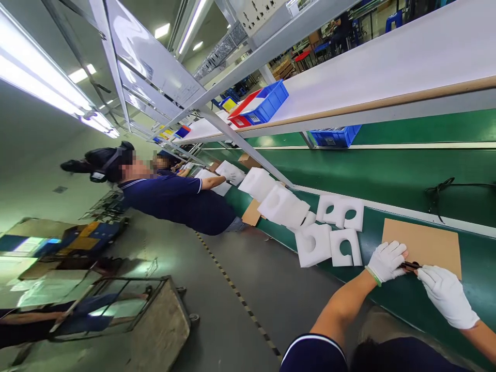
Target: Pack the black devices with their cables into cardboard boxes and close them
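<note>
My left hand (pixel 386 261) wears a white glove and rests with curled fingers on the near edge of a flat brown cardboard sheet (pixel 426 245). A small dark red object (pixel 409 266) lies between both hands, pinched at its ends. My right hand (pixel 447 294), also in a white glove, closes on the other end of it. The sheet lies on the green conveyor belt (pixel 406 178).
Several white foam inserts (pixel 329 235) with round cut-outs lie on the belt to the left. A co-worker in a dark blue shirt (pixel 174 201) works further along. Blue bins (pixel 267 101) sit on the white shelf above. A black cable (pixel 442 188) crosses the belt. A cart (pixel 127 310) stands in the aisle.
</note>
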Demonstrator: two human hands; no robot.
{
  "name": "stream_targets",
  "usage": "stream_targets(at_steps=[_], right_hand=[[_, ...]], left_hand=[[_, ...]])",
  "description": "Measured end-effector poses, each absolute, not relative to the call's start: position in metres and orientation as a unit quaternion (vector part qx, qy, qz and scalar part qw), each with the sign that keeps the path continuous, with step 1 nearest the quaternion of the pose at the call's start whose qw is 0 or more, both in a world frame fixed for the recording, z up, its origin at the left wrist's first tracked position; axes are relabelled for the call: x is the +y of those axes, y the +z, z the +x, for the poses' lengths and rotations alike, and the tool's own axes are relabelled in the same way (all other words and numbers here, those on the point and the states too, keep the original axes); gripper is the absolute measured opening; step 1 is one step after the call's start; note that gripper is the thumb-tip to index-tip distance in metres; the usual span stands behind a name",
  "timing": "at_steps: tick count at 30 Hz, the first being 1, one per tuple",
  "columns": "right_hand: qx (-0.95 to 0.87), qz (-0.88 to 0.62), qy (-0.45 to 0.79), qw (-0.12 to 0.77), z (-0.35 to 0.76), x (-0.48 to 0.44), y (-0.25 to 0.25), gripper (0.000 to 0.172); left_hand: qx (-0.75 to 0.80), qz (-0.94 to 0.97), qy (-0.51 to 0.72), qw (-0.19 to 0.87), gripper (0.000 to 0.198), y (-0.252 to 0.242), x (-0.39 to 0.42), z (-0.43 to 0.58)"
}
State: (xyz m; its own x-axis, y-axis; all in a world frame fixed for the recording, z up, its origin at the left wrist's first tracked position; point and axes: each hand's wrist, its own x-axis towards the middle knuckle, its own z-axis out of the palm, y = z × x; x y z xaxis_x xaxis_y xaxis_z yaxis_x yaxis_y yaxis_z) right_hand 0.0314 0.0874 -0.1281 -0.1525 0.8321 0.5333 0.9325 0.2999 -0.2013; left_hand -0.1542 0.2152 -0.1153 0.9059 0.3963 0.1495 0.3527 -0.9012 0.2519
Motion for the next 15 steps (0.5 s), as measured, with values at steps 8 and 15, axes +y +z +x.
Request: stream_targets(at_steps=[8,15], right_hand=[[-0.741,-0.615,-0.189,0.190,0.027,0.079,-0.130,0.018],[-0.730,-0.619,-0.197,0.215,0.031,0.090,-0.137,0.012]], left_hand=[[0.204,0.965,0.113,0.122,0.054,-0.115,0.213,-0.154],[0.229,0.963,0.097,0.103,0.048,-0.118,0.208,-0.153]])
